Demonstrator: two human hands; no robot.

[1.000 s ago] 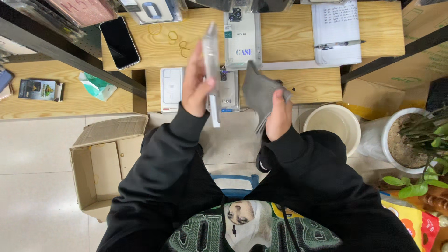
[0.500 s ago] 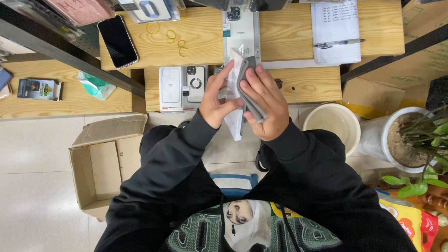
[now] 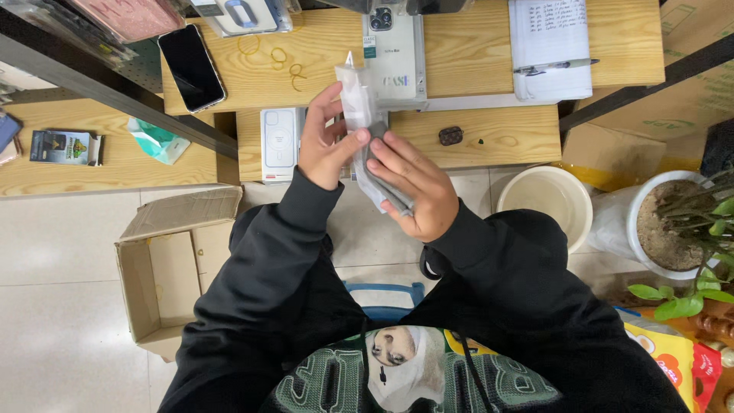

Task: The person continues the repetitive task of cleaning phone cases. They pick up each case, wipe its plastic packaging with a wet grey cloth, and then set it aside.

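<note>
Head view shows us both our hands raised in front of the wooden desk (image 3: 489,53). Our left hand (image 3: 325,145) is closed around a clear plastic sleeve (image 3: 355,95), thumb pressed on its side, holding it upright over the desk's near edge. Our right hand (image 3: 413,187) grips a grey cloth (image 3: 382,191) and presses it against the lower part of the sleeve, so the two hands nearly touch. On the desk, just behind the sleeve, lies a white phone-case box (image 3: 397,57). A black phone (image 3: 191,67) rests toward the desk's left end, with rubber bands (image 3: 279,57) between it and the box. A notepad with a pen (image 3: 550,46) sits toward the desk's right end. Below the desk's left side stands an open cardboard box (image 3: 164,268); below its right side, a white bucket (image 3: 547,203).
</note>
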